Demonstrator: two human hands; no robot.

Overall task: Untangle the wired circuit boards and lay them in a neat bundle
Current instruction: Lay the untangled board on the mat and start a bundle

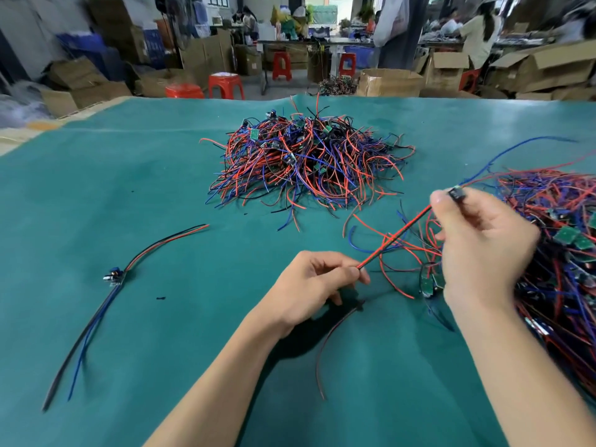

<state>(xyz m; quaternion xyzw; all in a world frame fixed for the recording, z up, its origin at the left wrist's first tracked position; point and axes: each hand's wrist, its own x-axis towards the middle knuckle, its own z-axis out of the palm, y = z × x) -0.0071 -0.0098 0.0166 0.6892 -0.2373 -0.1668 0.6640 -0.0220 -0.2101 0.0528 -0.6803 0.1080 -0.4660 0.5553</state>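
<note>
The step in hand looks like drawing one wired board free and straightening its leads. The right hand (pixel 483 243) pinches a small dark circuit board (pixel 457 192) between thumb and forefinger, just above the near edge of the big red, blue and black tangle of wired boards (pixel 561 253) that spreads over the right of the green-covered bench (pixel 161 188). From that board a paired red-and-black lead (pixel 395 237) runs taut down to the left hand (pixel 309 285), whose fingers (pixel 351 272) are curled and nip the lead's free end. Blue and red wires trail back from the board into the tangle, so it is probably not yet free. To do this well, keep the board held firm and the pull gentle, and let the left fingers slide along the lead so that loops slip off instead of tightening; a jerk could strain the solder joints. Far left of the tangle, one finished small board with straight red, black and blue wires (pixel 116 275) lies on the bench; the freed one should be laid alongside it, wires parallel. A second heap of tangled wires (pixel 306 156) sits beyond, untouched.
</note>
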